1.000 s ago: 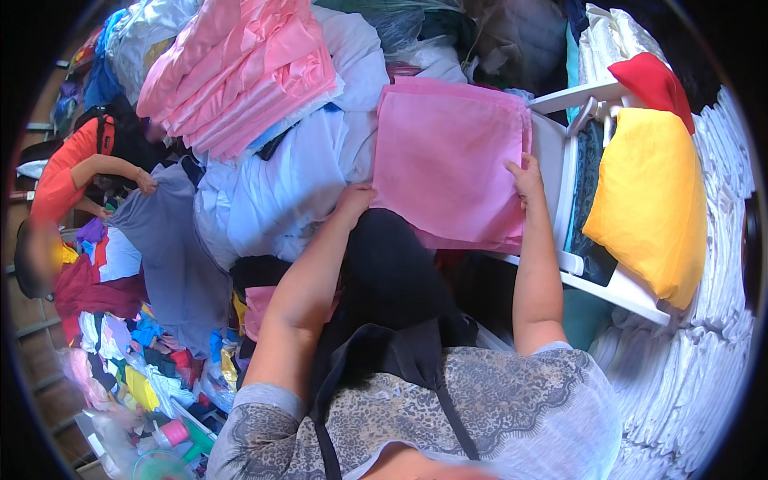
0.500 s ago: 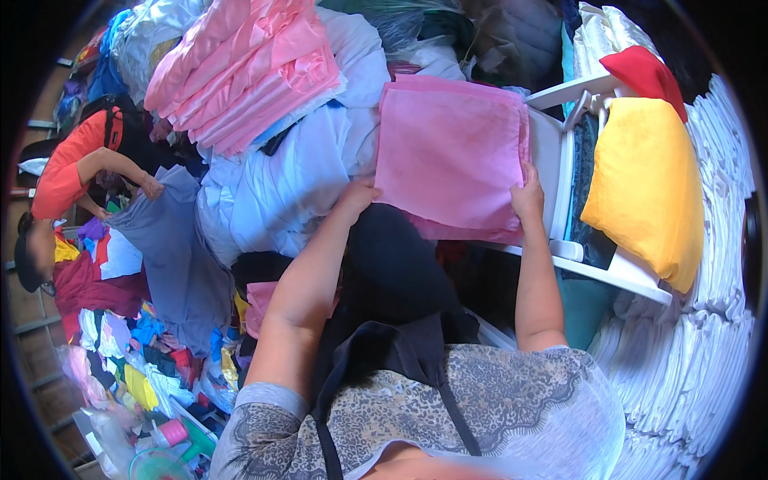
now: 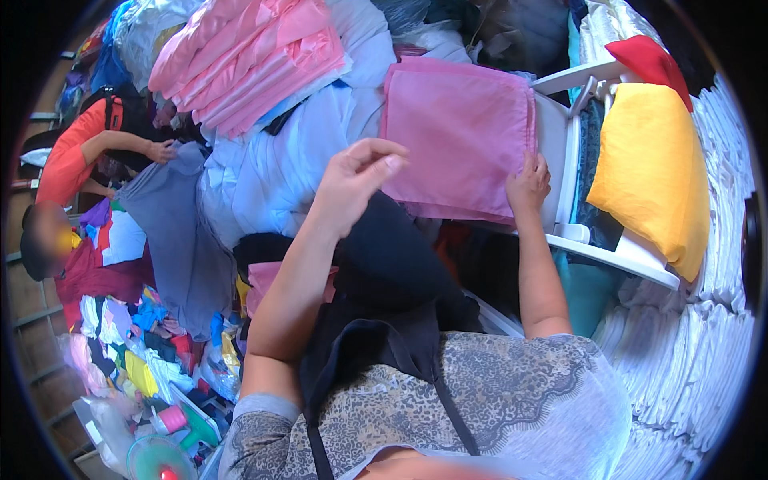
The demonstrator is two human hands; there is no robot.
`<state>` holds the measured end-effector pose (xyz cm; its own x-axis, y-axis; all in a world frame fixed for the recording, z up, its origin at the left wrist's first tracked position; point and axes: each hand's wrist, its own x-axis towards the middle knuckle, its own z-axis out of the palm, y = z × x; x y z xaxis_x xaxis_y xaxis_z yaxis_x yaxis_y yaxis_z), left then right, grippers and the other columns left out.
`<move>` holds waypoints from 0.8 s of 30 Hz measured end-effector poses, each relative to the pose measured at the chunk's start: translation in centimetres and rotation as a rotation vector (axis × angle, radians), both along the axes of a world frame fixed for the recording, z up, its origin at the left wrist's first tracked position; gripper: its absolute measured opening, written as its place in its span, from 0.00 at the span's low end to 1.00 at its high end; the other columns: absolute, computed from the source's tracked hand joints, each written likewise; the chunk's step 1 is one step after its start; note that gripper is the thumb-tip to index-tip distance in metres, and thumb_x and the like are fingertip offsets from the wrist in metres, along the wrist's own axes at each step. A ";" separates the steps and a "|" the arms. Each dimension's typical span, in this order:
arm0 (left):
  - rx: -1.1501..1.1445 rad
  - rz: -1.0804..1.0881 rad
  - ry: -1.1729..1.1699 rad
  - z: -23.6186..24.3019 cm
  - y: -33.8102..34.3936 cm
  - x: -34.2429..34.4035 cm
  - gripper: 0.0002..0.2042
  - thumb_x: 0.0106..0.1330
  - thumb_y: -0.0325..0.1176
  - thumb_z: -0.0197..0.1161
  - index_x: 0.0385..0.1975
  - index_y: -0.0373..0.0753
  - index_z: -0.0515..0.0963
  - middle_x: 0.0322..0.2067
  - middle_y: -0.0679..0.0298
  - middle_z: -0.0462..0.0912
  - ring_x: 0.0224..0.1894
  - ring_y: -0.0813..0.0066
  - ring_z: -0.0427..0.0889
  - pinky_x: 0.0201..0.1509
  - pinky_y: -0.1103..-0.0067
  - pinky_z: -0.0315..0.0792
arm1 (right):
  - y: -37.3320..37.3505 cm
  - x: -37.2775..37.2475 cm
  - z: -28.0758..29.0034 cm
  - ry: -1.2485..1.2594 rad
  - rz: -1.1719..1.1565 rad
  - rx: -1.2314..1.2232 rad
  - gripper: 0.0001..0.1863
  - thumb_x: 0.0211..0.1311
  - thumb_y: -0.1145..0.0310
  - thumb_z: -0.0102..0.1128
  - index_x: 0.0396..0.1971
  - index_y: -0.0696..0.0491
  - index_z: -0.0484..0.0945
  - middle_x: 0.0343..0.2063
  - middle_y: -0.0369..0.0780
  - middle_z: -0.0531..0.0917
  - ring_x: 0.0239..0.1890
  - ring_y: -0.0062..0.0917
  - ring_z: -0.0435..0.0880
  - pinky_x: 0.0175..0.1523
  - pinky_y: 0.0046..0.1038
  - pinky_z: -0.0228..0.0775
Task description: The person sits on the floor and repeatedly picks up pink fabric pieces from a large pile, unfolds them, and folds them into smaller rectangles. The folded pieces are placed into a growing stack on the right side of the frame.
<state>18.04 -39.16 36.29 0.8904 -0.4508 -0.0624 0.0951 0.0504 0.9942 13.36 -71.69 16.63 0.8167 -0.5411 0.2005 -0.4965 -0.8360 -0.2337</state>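
Far right on the white chair [image 3: 564,152], right hand [image 3: 526,182] pinches the pink cloth [image 3: 456,132] edge; left hand [image 3: 356,178] hovers released. Best to keep that edge taut and smooth flat before folding.

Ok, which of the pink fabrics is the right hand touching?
The flat, darker pink square at centre; the right hand grips its right edge. The lighter pink folded stack lies upper left, untouched.

You see no boxes, labels, signs or screens here, only cloth, except maybe clear plastic wrap [image 3: 300,68] over the pink pile.
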 end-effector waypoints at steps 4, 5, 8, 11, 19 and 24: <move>-0.552 -0.436 0.036 11.3 0.0 -8.3 0.09 0.69 0.29 0.59 0.44 0.31 0.79 0.38 0.59 0.84 0.43 0.74 0.81 0.52 0.77 0.73 | 3.8 -1.0 0.4 -0.073 0.507 0.102 0.35 0.53 0.63 0.67 0.64 0.45 0.68 0.63 0.47 0.68 0.65 0.43 0.67 0.66 0.45 0.62; -0.671 -0.522 -0.015 12.9 -0.3 -9.6 0.09 0.70 0.30 0.58 0.43 0.31 0.79 0.38 0.58 0.84 0.43 0.73 0.81 0.52 0.76 0.73 | 5.1 -1.6 0.5 -0.028 0.636 0.195 0.36 0.52 0.63 0.68 0.64 0.44 0.68 0.64 0.46 0.67 0.66 0.42 0.66 0.67 0.46 0.60; -0.837 -0.673 -0.175 15.0 -1.6 -12.1 0.10 0.71 0.32 0.57 0.42 0.31 0.79 0.38 0.58 0.82 0.43 0.71 0.80 0.51 0.74 0.72 | 7.9 -3.6 0.7 0.146 0.831 0.210 0.39 0.49 0.64 0.70 0.65 0.42 0.67 0.67 0.45 0.65 0.68 0.41 0.64 0.69 0.47 0.56; -0.846 -0.732 -0.269 15.3 -2.4 -13.3 0.10 0.72 0.34 0.56 0.41 0.32 0.78 0.38 0.57 0.81 0.42 0.69 0.80 0.51 0.73 0.72 | 9.0 -4.7 0.1 0.198 0.834 0.106 0.41 0.48 0.66 0.68 0.66 0.41 0.66 0.68 0.43 0.63 0.70 0.38 0.63 0.71 0.47 0.53; -0.749 -0.202 0.076 4.5 -2.7 -9.6 0.13 0.75 0.39 0.52 0.40 0.34 0.76 0.38 0.59 0.79 0.43 0.65 0.79 0.54 0.69 0.70 | 7.1 -4.0 -3.9 0.012 0.787 0.058 0.37 0.49 0.73 0.59 0.64 0.41 0.69 0.65 0.36 0.70 0.64 0.33 0.70 0.64 0.42 0.61; -0.443 0.473 1.112 -10.6 -5.3 -5.4 0.25 0.69 0.51 0.58 0.53 0.35 0.70 0.48 0.57 0.76 0.55 0.61 0.74 0.66 0.59 0.64 | 6.0 -3.2 -4.1 -0.059 0.858 -0.009 0.33 0.45 0.74 0.59 0.58 0.44 0.74 0.58 0.36 0.76 0.59 0.34 0.75 0.59 0.39 0.67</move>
<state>12.68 -44.42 25.64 0.5347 -0.2794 -0.7975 0.7402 0.6101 0.2825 10.12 -65.65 12.51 0.9306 0.2607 0.2570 0.3211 -0.9185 -0.2307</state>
